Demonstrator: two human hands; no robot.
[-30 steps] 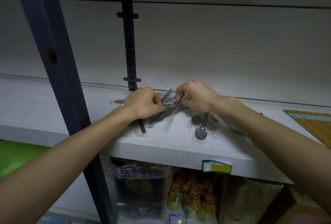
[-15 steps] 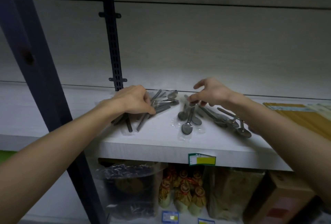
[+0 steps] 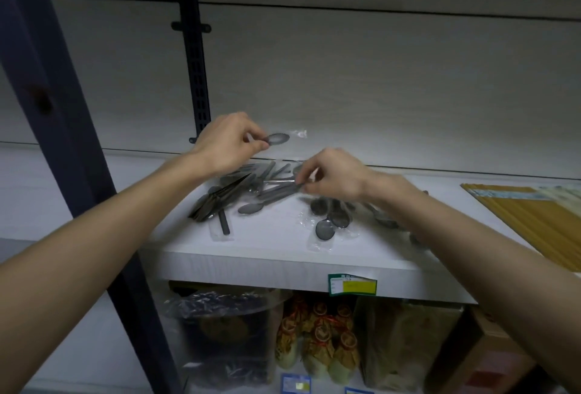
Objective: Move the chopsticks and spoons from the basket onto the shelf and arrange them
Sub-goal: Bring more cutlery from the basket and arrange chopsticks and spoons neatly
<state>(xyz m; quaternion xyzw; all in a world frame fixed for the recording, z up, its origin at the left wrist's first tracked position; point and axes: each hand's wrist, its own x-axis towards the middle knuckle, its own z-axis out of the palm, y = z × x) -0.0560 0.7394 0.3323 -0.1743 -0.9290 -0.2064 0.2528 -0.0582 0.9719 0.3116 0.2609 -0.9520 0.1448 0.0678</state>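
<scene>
While the left hand (image 3: 224,142) pinches a wrapped spoon (image 3: 277,138) lifted above the shelf (image 3: 276,264) at frame centre, the right hand (image 3: 333,175) pinches the end of a chopstick pack (image 3: 276,190) lying on the pile. Loose chopsticks (image 3: 217,201) fan out centre-left on the shelf, one dark stick pack (image 3: 224,225) pointing toward the front edge. Single spoon (image 3: 250,208) lies between the two heaps. More wrapped spoons (image 3: 330,223) cluster centre-right, partly hidden under the right forearm. Basket not in frame. Dark upright post (image 3: 63,129) crosses the left side in front of the shelf, hiding its left part. Slotted rail (image 3: 195,57) on the back wall, upper centre. Yellow packets (image 3: 534,214) at right edge. Green-yellow price tag (image 3: 352,284) on the shelf lip. Below: bagged dark item (image 3: 220,330), small wrapped bottles (image 3: 317,340), brown bag (image 3: 408,343).
</scene>
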